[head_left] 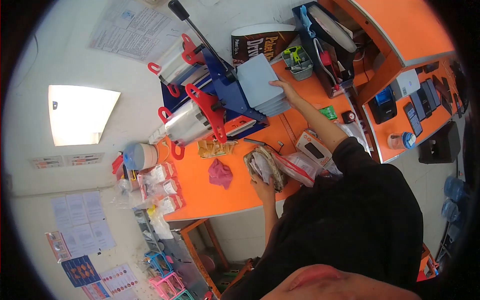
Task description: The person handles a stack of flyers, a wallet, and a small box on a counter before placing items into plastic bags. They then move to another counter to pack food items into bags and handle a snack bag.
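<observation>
Right hand (288, 93): fingers are holding the edge of the grey stack (257, 80), maybe steadying it | Left hand (263, 188): fingers are touching the pouch (277, 172), can't tell if gripping | Pink cloth (220, 174): lying near left fingers

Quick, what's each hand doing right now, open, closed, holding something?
Left hand: closed on the pouch.
Right hand: touching the grey stack; whether it grips can't be told.

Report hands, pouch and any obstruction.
Left hand on patterned pouch. Right hand at edge of grey stack. Plastic bag beside pouch, possibly in the way.
</observation>
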Tool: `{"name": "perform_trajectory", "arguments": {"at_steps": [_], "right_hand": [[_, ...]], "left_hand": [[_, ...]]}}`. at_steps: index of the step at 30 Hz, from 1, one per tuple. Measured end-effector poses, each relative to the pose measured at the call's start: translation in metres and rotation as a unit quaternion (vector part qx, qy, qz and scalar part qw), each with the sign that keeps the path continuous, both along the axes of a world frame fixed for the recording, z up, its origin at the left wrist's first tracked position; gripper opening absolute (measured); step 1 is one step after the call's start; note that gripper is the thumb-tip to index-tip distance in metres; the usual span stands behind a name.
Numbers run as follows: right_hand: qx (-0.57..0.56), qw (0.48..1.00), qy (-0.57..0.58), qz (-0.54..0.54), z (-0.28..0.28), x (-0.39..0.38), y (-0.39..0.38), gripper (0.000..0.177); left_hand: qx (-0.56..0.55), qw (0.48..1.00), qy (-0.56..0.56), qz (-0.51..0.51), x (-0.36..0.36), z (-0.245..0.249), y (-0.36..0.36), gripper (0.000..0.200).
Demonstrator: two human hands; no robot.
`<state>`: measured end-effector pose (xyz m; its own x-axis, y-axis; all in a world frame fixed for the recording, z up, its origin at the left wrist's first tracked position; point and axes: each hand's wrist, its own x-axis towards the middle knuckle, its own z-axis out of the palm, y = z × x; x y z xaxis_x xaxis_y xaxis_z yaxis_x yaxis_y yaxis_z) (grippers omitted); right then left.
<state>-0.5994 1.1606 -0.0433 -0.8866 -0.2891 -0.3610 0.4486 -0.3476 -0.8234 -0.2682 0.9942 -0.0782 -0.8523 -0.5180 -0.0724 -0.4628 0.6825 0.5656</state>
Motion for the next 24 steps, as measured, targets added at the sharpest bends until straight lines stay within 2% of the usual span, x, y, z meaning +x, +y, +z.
{"name": "perform_trajectory", "arguments": {"at_steps": [3,5,7,9,12,16,24], "right_hand": [[-0.015,0.998,0.003,-0.061,0.007,0.013,0.003,0.08],[-0.029,0.998,0.013,-0.056,0.011,0.013,0.015,0.08],[-0.037,0.998,0.016,-0.051,0.014,0.012,0.023,0.08],[0.008,1.0,0.001,-0.003,0.012,0.003,0.031,0.081],[-0.002,1.0,-0.007,0.026,0.004,-0.004,0.024,0.085],[0.003,1.0,0.008,-0.009,0.007,-0.003,0.016,0.089],[0.033,0.999,0.018,0.028,0.004,-0.007,0.03,0.09]], "left_hand": [[-0.032,0.999,0.008,0.023,-0.003,-0.001,0.002,0.043],[-0.066,0.997,0.008,0.033,-0.002,-0.005,0.0,0.037],[-0.104,0.993,0.055,0.015,0.003,-0.012,-0.001,0.027],[-0.104,0.994,0.044,0.013,0.006,-0.015,-0.005,0.027],[-0.113,0.992,0.049,0.007,0.003,-0.015,-0.006,0.027],[-0.136,0.99,0.043,0.02,0.006,-0.015,-0.008,0.025],[-0.121,0.989,0.066,0.056,0.041,0.006,-0.007,0.026]]}}
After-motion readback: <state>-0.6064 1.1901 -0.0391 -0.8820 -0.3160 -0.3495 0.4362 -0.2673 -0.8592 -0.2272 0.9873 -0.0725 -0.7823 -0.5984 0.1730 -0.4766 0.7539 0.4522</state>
